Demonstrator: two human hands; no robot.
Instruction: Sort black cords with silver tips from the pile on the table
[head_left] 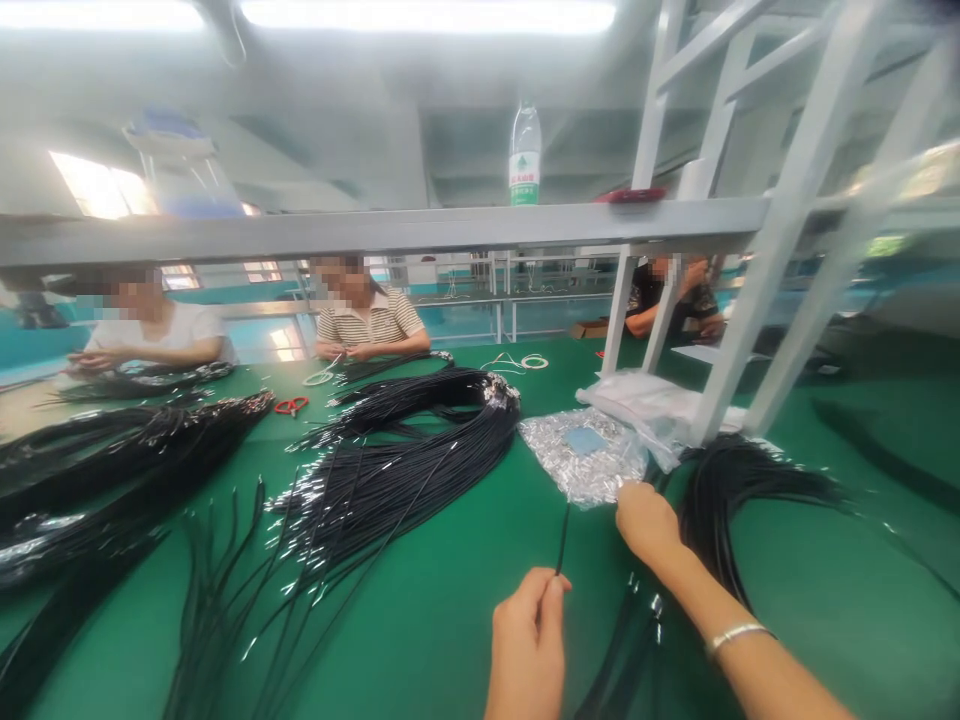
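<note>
My left hand is closed in a pinch on a thin black cord that stands up from its fingertips. My right hand, a silver bracelet on its wrist, reaches with curled fingers into the near edge of a heap of small silver metal parts lying on clear plastic. What its fingers hold is hidden. A bundle of black cords lies just right of that hand, under my forearm. A large fan of black cords with silver tips spreads over the green table to the left.
More black cord bundles lie at the far left. Red scissors sit beyond them. A clear plastic bag rests by a white frame leg. Three people sit across the table. A water bottle stands on the overhead shelf.
</note>
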